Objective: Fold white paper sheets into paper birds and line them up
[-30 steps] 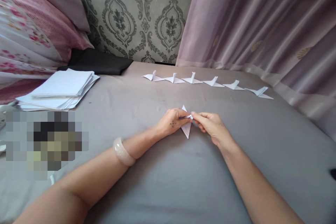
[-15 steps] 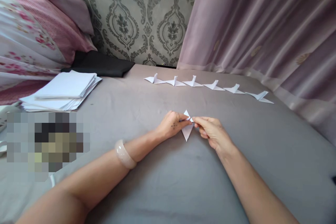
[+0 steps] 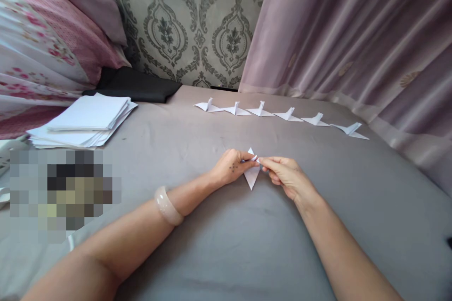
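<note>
A small white folded paper figure [image 3: 252,176] lies on the grey sheet [image 3: 219,254] in the middle. My left hand [image 3: 231,168] pinches its left side, fingers closed on the fold. From the right, my right hand [image 3: 284,175] pinches the same piece, its fingertips meeting the left ones at the paper's top. A pale bangle [image 3: 167,206] sits on my left wrist. The pointed tip of the paper shows below the fingers; the upper part is partly hidden by them.
Several finished white paper figures [image 3: 260,109] stand in a row farther back. A stack of white sheets [image 3: 84,120] lies at the left, a black cloth [image 3: 136,87] behind it. Pink pillows rise at the far left, a mauve curtain [image 3: 353,33] at the right.
Both hands and the paper figure stay in the same place; the fingers shifted slightly on the fold. The view tilted down a little since one second ago.
</note>
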`<state>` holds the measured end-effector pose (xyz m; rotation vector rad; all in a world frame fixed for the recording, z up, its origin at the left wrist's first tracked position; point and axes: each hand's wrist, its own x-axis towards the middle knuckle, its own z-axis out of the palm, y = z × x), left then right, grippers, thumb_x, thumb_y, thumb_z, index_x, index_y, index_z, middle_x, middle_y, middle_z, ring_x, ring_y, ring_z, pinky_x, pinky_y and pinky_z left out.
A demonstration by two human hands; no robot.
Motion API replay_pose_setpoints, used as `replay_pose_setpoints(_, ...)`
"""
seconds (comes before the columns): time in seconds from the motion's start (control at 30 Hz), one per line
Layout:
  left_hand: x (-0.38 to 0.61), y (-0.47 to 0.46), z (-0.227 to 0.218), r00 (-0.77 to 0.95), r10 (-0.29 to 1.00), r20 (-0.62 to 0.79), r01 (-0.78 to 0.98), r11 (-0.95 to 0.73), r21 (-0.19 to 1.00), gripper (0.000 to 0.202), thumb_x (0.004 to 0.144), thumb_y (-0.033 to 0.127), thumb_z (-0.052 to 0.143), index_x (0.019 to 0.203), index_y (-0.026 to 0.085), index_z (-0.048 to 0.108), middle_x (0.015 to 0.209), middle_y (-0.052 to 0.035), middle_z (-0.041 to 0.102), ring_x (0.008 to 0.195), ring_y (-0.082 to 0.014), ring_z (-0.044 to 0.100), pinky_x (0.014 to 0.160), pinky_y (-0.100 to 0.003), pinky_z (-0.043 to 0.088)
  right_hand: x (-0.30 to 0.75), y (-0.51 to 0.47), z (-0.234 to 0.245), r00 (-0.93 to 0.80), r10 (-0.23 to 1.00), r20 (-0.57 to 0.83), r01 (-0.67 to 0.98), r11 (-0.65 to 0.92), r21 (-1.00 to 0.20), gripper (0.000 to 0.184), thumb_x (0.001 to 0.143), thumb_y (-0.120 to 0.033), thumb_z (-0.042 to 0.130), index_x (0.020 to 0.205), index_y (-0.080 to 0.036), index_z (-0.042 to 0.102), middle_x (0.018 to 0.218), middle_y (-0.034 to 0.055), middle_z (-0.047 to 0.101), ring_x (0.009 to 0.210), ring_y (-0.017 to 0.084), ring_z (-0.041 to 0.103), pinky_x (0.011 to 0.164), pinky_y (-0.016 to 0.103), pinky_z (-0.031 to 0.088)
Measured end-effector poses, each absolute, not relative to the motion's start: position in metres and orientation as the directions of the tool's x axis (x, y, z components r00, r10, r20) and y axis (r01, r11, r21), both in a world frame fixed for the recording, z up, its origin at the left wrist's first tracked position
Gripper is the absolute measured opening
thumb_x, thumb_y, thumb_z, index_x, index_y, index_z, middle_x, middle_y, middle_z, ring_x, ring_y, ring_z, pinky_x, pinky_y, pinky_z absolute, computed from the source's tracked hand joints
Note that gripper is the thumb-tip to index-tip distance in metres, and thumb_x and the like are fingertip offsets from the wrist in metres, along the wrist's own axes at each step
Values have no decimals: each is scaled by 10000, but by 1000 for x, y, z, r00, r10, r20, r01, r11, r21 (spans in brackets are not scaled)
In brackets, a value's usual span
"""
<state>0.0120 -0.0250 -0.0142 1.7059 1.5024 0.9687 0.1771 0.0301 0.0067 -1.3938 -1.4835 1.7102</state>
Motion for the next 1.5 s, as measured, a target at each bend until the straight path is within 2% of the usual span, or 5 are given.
replay_pose_setpoints(0.33, 13, -24, -18, 60, 993, 101, 363, -116, 924, 348, 849, 428, 555, 907, 146, 750, 672, 35, 569, 678, -118, 484, 650, -198, 387, 177, 30, 13, -374, 830, -415, 254, -339, -906, 261, 585, -339, 754, 645, -126, 614, 575, -34, 518, 400, 3, 297, 375, 193, 169)
replay_pose_setpoints(0.77, 15, -23, -22, 19, 994, 105, 409, -103, 907, 365, 842, 458, 566, 899, 157, 765, 686, 27, 626, 705, -138, 533, 629, -202, 403, 179, 32, 9, -374, 830, -415, 311, -309, -899, 230, 637, -335, 664, 586, -167, 516, 530, -55, 457, 403, 19, 306, 366, 185, 181)
replay_pose_setpoints(0.93, 14, -22, -24, -17, 995, 102, 372, -88, 924, 369, 828, 461, 592, 898, 146, 770, 691, 20, 640, 683, -129, 531, 605, -197, 392, 183, 33, 13, -328, 880, -344, 371, -215, -903, 199, 670, -353, 660, 689, -160, 611, 602, -22, 556, 429, 40, 371, 401, 198, 251)
replay_pose_setpoints(1.27, 15, -24, -17, -138, 986, 94, 242, -58, 969, 353, 798, 462, 645, 874, 140, 769, 694, 4, 670, 668, -131, 546, 612, -214, 400, 191, 32, 6, -482, 874, 53, 468, 308, -828, 224, 769, -411, 633, 899, -231, 664, 658, -25, 602, 552, 108, 489, 555, 249, 363)
replay_pose_setpoints(1.5, 15, -25, -15, -114, 988, 108, 236, -79, 969, 351, 807, 456, 642, 869, 133, 764, 734, -9, 690, 680, -134, 559, 605, -212, 396, 187, 33, 3, -477, 869, 132, 451, 371, -811, 191, 801, -387, 614, 858, -219, 686, 820, 15, 681, 683, 132, 574, 651, 262, 421)
